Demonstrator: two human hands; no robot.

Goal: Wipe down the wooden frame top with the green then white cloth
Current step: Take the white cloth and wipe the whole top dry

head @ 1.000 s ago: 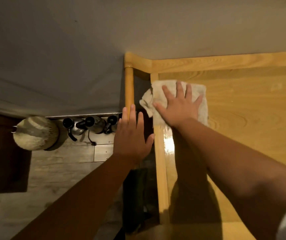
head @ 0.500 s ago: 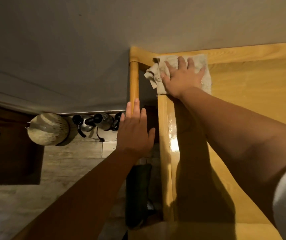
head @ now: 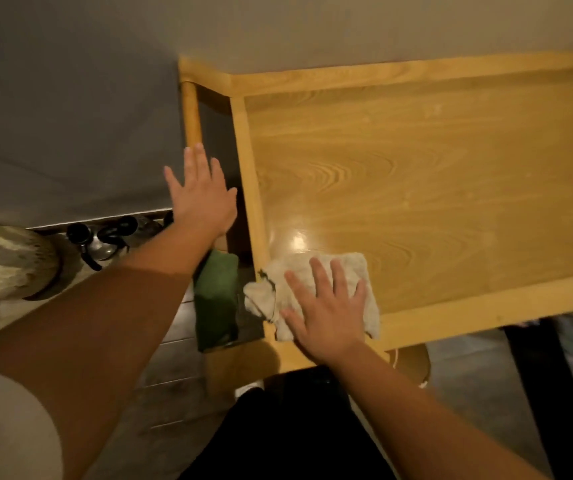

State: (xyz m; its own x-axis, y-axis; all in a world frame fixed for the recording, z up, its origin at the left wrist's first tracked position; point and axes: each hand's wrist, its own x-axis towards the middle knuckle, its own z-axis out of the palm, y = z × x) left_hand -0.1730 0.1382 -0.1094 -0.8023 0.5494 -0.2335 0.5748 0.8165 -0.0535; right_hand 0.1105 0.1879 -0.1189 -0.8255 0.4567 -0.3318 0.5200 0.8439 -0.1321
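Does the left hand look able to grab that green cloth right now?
Probably yes. The left hand is open and empty, and the green cloth lies just under its forearm beside the wooden frame, with nothing covering it.

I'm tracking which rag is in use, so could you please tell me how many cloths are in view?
2. The white cloth lies flat under the right hand at the wooden top's near left corner. The green cloth hangs over the left rail, below the left hand.
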